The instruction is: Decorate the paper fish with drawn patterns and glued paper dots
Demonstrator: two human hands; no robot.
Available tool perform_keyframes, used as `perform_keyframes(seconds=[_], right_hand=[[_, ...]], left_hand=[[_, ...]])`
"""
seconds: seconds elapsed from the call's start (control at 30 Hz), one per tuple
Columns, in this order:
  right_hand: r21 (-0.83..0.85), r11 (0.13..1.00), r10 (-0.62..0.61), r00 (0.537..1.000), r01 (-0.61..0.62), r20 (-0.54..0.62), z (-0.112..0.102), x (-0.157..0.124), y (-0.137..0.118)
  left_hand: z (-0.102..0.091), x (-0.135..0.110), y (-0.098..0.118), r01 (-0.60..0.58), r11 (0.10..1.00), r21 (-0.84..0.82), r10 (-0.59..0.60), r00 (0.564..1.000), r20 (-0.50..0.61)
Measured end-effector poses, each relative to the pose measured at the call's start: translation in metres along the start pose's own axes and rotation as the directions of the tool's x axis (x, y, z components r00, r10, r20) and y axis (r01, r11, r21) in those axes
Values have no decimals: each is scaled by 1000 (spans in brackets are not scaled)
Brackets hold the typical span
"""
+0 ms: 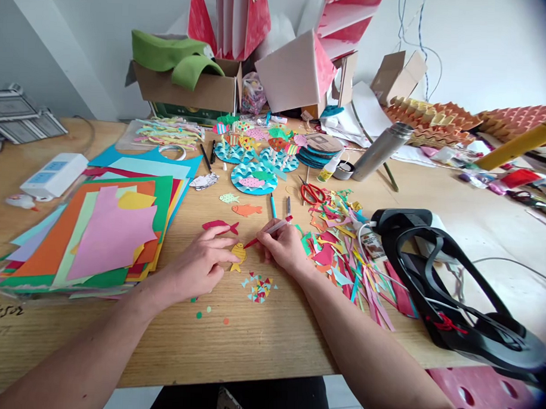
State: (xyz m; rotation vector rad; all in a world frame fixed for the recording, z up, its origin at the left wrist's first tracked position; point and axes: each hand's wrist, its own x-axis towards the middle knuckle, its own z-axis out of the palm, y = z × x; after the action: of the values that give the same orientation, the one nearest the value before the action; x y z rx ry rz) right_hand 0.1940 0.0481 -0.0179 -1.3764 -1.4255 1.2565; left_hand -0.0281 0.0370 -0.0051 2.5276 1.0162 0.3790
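Spanning the whole view, wooden table (259, 341); near edge runs just below the forearms. Bare wood in front of the hands and back to that edge; that is the only open room.

Left flank: one fanned stack of coloured paper (106, 234). Right flank: one black strap frame (453, 294), then one scrap pile (343, 249) touching the right wrist.

Loose cut fish beyond the hands, three: red fish (221, 226), orange fish (246, 210), pale green fish (229, 197), all lying crosswise. One confetti cluster (258, 286) just nearer than the hands.

Left hand (199, 264): fingers loosely extended, gripping nothing, tips at the left edge of the yellow fish (238, 255).

Right hand (284, 248): closed around one red pen (272, 229), tip down-left on the fish, back end up-right.

Yellow fish lies flat between both hands, long axis near-to-far, tail toward the near edge.
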Motion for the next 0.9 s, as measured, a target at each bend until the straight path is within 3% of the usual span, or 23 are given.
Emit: perform_keyframes(seconds=[0.9], right_hand=[[18,999,-39,999,39,-19,0,0,3]], left_hand=[[2,-1,1,-14,1000,24,13,999,35]])
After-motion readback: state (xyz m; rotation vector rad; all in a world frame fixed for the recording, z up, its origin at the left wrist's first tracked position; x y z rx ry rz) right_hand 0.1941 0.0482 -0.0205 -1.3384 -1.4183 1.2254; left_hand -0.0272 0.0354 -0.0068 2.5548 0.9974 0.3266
